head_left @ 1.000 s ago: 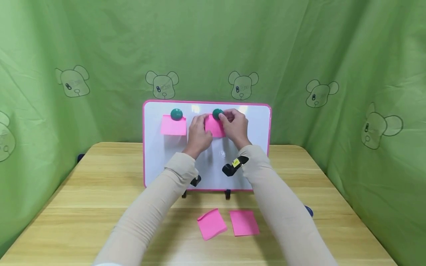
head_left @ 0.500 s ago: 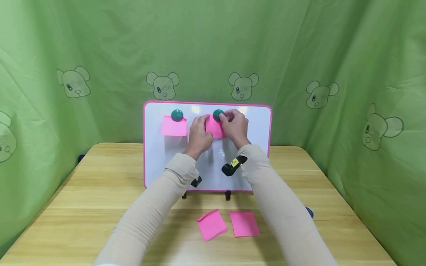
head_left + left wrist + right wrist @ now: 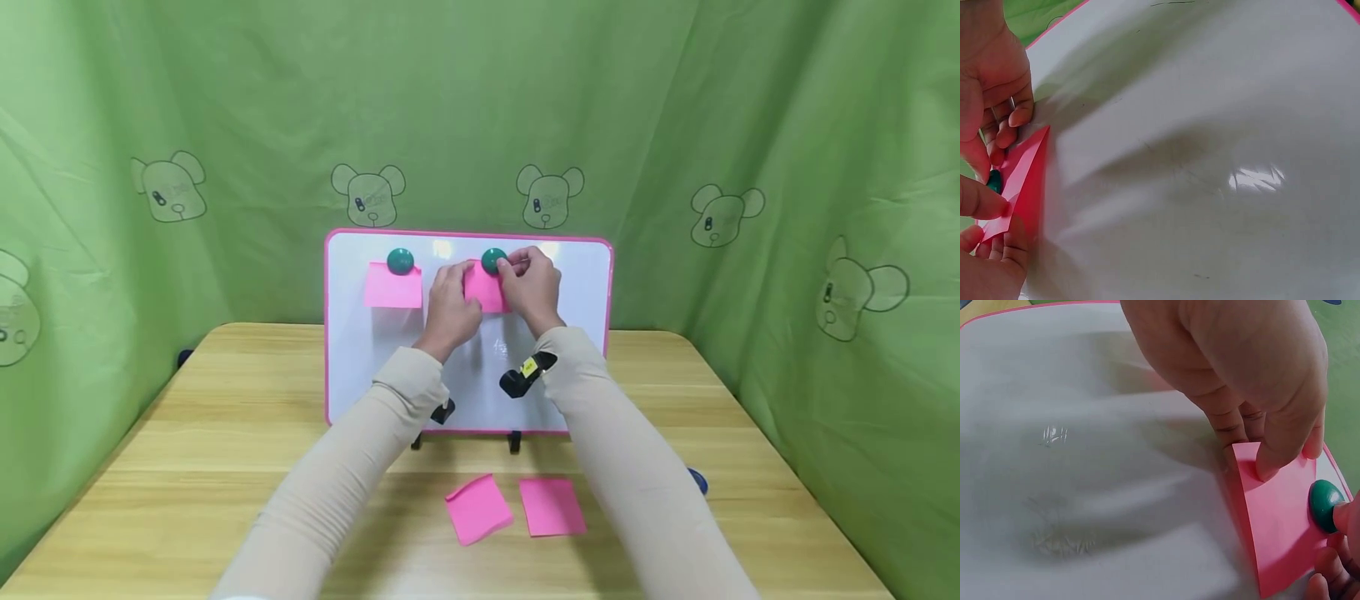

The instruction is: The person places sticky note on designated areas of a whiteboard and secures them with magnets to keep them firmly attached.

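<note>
A pink sticky note (image 3: 483, 289) is up against the whiteboard (image 3: 360, 358), right of the board's middle and near its top. My left hand (image 3: 452, 308) pinches its left edge, thumb in front and fingers behind, as the right wrist view shows. At the note's top edge is a round green magnet (image 3: 492, 261), pinched by my right hand (image 3: 534, 287); in the right wrist view the magnet (image 3: 1325, 506) overlaps that edge. The note's lower part (image 3: 1035, 187) stands out from the board in the left wrist view.
Left of my hands, another pink note (image 3: 393, 287) hangs under a second green magnet (image 3: 401, 261). Two more pink notes (image 3: 480, 510) lie on the wooden table (image 3: 187, 500) in front. Black feet (image 3: 514, 442) show under the board. A dark blue object (image 3: 698, 481) sits beside my right sleeve.
Both hands keep their grip on the note and the magnet with hardly any movement. The whole head view has shifted slightly, with everything a little lower in it.
</note>
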Motion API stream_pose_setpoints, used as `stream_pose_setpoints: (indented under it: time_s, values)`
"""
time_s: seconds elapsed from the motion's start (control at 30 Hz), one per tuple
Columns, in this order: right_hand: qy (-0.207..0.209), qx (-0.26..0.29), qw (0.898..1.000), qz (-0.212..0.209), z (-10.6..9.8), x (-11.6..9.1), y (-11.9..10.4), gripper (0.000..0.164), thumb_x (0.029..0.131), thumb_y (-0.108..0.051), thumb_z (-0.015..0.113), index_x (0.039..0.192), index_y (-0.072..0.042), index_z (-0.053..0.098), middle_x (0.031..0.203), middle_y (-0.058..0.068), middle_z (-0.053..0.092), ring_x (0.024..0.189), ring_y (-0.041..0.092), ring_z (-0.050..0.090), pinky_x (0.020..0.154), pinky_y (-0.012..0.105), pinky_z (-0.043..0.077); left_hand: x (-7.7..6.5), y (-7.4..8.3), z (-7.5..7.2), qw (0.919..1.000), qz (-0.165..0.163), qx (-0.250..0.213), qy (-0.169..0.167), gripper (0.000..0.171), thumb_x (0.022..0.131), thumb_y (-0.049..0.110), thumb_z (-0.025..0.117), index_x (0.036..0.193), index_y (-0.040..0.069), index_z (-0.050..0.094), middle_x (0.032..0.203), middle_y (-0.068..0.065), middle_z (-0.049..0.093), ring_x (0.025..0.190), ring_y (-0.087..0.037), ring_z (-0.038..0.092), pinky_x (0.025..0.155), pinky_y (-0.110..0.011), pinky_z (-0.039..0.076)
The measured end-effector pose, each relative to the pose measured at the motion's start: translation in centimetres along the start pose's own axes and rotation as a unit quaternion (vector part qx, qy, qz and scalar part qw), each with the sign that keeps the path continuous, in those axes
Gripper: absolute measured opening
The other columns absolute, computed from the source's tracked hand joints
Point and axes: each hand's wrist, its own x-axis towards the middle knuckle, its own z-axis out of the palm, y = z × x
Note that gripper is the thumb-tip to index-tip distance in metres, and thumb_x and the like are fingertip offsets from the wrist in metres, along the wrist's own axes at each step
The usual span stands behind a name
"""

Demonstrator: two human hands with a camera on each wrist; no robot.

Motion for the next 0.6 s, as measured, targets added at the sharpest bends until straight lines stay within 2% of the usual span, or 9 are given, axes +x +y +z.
stream_pose_setpoints:
  time_s: [0.4, 0.6]
  values:
    - [-0.014, -0.004, 1.0, -0.005, -0.5, -0.5, 0.7, 0.02, 0.092, -0.02, 0.063, 0.106, -0.005, 0.064, 0.09, 0.009, 0.065, 0.082, 0.022, 0.059, 0.075, 0.033, 0.049, -0.7, -0.4, 0.0, 1.0, -0.005, -0.003, -0.004, 0.056, 0.088, 0.005, 0.061, 0.141, 0.008, 0.044, 0.132, -0.01, 0.042, 0.119, -0.024, 0.044, 0.101, -0.037, 0.045]
    - [-0.014, -0.003, 1.0, -0.005, -1.4, -0.8, 1.0, 0.024, 0.092, -0.022, 0.063, 0.108, -0.005, 0.064, 0.094, 0.011, 0.067, 0.087, 0.024, 0.062, 0.076, 0.035, 0.051, -1.0, -0.4, 0.1, 0.9998, -0.006, -0.012, -0.013, 0.058, 0.087, 0.006, 0.063, 0.141, 0.012, 0.045, 0.132, -0.01, 0.042, 0.12, -0.024, 0.045, 0.097, -0.036, 0.047]
